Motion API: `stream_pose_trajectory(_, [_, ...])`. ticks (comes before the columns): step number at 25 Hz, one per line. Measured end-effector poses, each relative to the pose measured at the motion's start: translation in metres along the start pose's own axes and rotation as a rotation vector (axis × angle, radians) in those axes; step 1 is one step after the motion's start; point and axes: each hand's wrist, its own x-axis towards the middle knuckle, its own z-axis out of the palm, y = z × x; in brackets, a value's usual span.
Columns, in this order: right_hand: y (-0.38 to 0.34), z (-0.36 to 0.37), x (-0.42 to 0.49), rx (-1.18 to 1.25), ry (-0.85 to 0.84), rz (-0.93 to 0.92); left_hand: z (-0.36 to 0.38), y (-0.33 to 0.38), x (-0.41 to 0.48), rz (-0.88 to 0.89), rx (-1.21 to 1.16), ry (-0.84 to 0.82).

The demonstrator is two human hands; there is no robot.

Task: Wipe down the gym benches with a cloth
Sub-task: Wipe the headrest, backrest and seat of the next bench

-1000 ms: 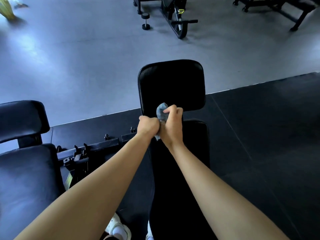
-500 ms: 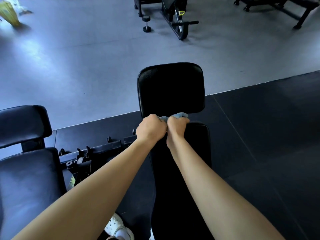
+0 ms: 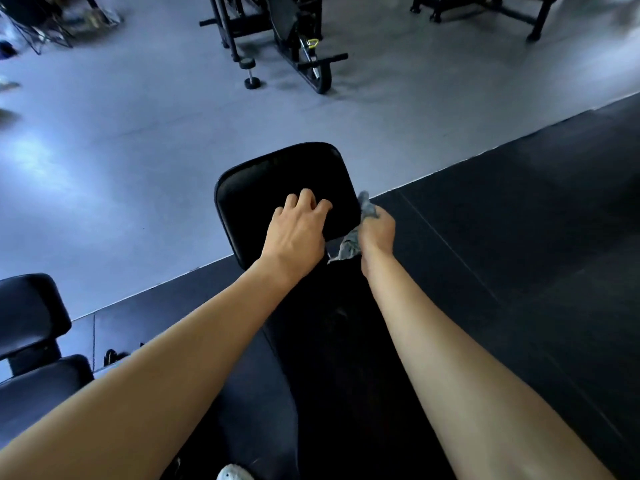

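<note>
A black padded gym bench [image 3: 329, 341] runs away from me, ending in a squarish black seat pad [image 3: 277, 178]. My left hand [image 3: 294, 230] lies on the near part of that pad, fingers bent with their tips on the vinyl, holding nothing. My right hand [image 3: 377, 230] grips a crumpled grey cloth [image 3: 349, 247] at the pad's right edge, near the gap between the two pads. One end of the cloth sticks up above the fist and the other hangs below it.
A second black bench [image 3: 31, 344] stands at the lower left. Black gym machines [image 3: 294, 32] and a small dumbbell [image 3: 249, 72] sit on the grey floor ahead. Another frame [image 3: 491, 12] is at the top right. Black rubber matting [image 3: 519, 237] covers the right side.
My hands have parted: the left let go of the cloth and moved onto the seat pad, the right carried the cloth to the pad's right edge. The camera tilted.
</note>
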Motion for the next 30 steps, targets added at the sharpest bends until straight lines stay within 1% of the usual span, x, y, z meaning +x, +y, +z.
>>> stream_pose_trajectory(3, [0.025,0.002,-0.018,-0.213,-0.027,-0.148,-0.005,-0.008,0.018,-0.007,0.052,0.015])
stream_pose_trajectory(4, [0.03,0.0,-0.019,-0.25,-0.036,-0.179,-0.007,-0.01,0.021,-0.001,0.051,0.003])
stream_pose_trajectory(8, [-0.005,0.003,0.007,-0.193,-0.121,-0.08,-0.01,-0.013,0.035,0.019,0.063,-0.048])
stream_pose_trajectory(9, [-0.021,0.01,0.015,-0.205,-0.131,-0.092,-0.011,-0.013,0.037,0.027,0.07,-0.048])
stream_pose_trajectory(11, [-0.046,0.025,0.023,-0.254,-0.154,-0.177,-0.013,-0.015,0.038,0.046,0.078,-0.041])
stream_pose_trajectory(13, [-0.055,0.029,0.027,-0.27,-0.184,-0.264,-0.013,-0.016,0.038,0.052,0.084,-0.034])
stream_pose_trajectory(16, [-0.039,0.012,0.014,-0.239,-0.184,-0.303,-0.013,-0.016,0.037,0.05,0.08,-0.042])
stream_pose_trajectory(20, [-0.005,-0.006,-0.002,-0.279,-0.116,-0.258,-0.013,-0.018,0.037,0.053,0.078,-0.067])
stream_pose_trajectory(23, [-0.027,0.004,0.006,-0.265,-0.157,-0.231,-0.012,-0.018,0.037,0.055,0.077,-0.059])
stream_pose_trajectory(26, [-0.051,0.019,0.016,-0.285,-0.23,-0.295,-0.01,-0.018,0.035,0.066,0.077,-0.041])
stream_pose_trajectory(28, [-0.041,0.014,0.017,-0.265,-0.279,-0.32,-0.009,-0.018,0.034,0.071,0.069,-0.032])
stream_pose_trajectory(30, [-0.018,-0.001,0.004,-0.232,-0.272,-0.287,-0.008,-0.018,0.032,0.072,0.068,-0.019])
